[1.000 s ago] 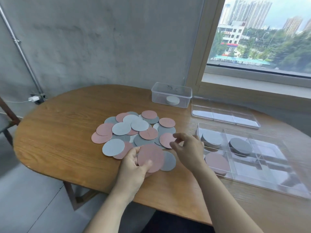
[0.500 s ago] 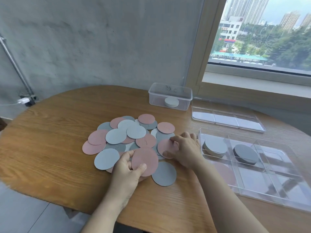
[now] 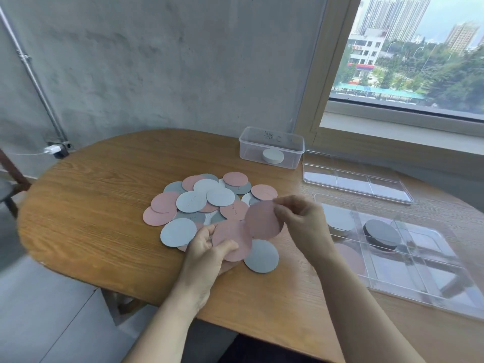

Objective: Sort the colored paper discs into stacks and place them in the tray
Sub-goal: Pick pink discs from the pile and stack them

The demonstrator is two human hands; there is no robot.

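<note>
Paper discs (image 3: 209,203) lie heaped mid-table, the tray (image 3: 429,260) well off right. Left hand (image 3: 207,254) pinches a pink stack (image 3: 231,241); right hand (image 3: 301,221) nips one lifted pink disc (image 3: 264,221) by its edge. Thin paper, light grip: it could flutter loose or land askew on the stack.

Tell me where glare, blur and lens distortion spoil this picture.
Head view: window light glares off the clear tray, washing out its compartments; the left table edge is smeared; the wide lens bends the wall pipe and window frame; the pink disc in the right hand is slightly soft.
</note>
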